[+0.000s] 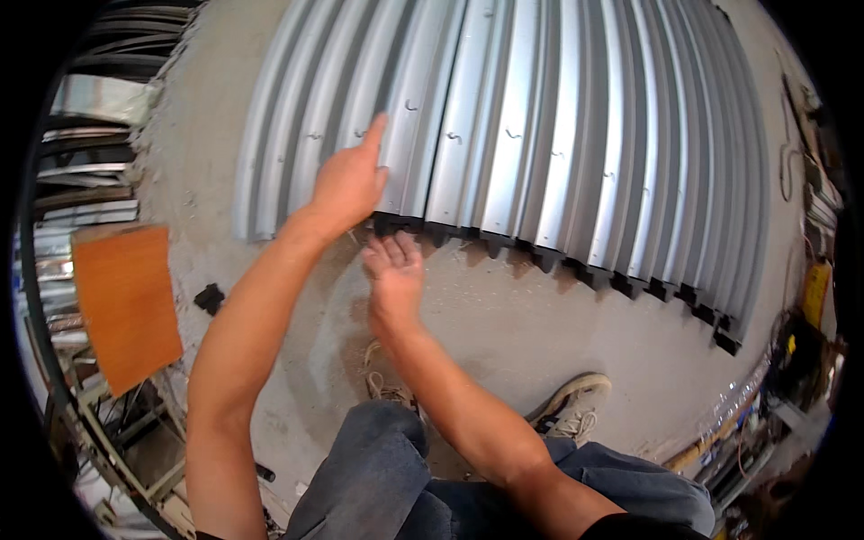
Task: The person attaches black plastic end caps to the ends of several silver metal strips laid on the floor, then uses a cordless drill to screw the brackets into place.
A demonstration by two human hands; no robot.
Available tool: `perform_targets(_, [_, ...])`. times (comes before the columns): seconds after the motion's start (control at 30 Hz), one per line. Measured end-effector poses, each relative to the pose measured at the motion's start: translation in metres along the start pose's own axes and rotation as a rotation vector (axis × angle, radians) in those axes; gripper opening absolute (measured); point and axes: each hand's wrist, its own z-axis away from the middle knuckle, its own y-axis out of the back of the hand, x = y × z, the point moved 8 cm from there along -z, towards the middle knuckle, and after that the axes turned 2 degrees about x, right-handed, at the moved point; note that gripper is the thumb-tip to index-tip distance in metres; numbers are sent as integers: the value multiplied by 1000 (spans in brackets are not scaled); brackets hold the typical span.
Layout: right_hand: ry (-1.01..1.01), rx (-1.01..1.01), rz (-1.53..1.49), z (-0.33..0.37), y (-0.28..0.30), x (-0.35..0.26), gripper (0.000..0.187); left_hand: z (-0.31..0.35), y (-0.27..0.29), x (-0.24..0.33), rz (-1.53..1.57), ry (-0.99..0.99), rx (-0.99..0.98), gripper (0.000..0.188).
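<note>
A row of long silver metal profiles (409,108) lies side by side on the floor, with small curved dark marks across them. My left hand (351,184) rests over the near end of one profile, index finger stretched along the metal and thumb apart; its other fingers are mostly hidden. Just below it, my right hand (394,270) is palm up, its bent fingers together against a black end cap (400,222) at that profile's near end. Its thumb is hidden. More black end caps (546,259) stick out of the neighbouring profiles to the right.
An orange-brown board (130,306) stands at the left, before racks of stacked profiles (99,184). A small black piece (210,299) lies on the grey floor (486,315). My shoe (576,405) is close to the row. Assorted clutter (792,360) lines the right side.
</note>
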Motion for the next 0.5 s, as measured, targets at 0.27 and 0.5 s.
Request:
perform_targets(0.27, [-195, -144, 52, 0, 43, 12, 76, 18, 5, -10, 84, 182, -158, 74])
perform_targets(0.5, [-266, -281, 58, -40, 53, 4, 89, 141, 91, -3, 146, 295, -268, 64])
